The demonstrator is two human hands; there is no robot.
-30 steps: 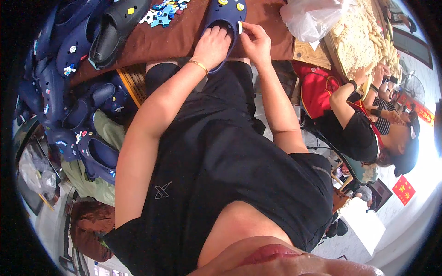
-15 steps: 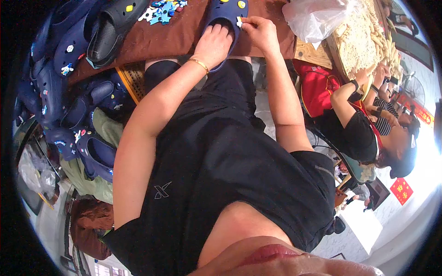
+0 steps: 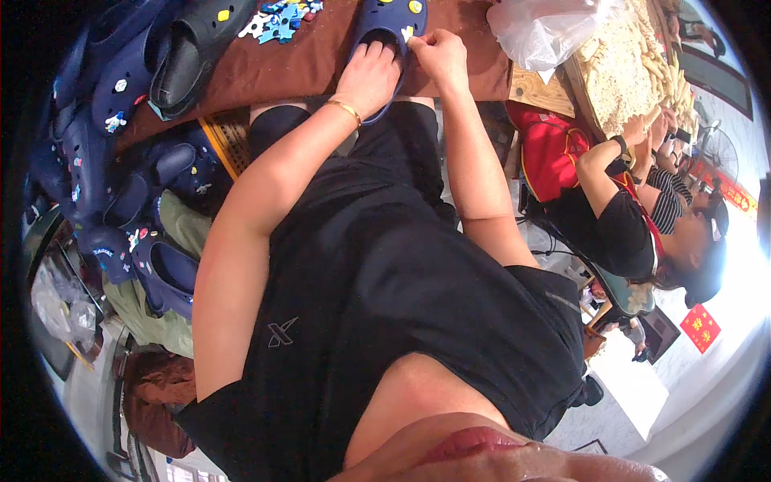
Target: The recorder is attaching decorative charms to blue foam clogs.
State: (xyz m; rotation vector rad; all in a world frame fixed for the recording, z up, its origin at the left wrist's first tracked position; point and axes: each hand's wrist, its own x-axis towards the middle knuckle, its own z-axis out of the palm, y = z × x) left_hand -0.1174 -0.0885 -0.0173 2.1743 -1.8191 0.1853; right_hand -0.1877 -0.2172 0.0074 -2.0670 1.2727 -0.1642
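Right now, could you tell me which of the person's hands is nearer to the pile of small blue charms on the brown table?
The left hand. It rests on the navy clog, just right of the charm pile. The right hand pinches at the clog's far side, further from the pile.

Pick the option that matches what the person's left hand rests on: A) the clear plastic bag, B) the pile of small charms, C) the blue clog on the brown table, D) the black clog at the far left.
C: the left hand lies on the blue clog on the brown table, while the right hand pinches a small pale charm at the clog's upper.
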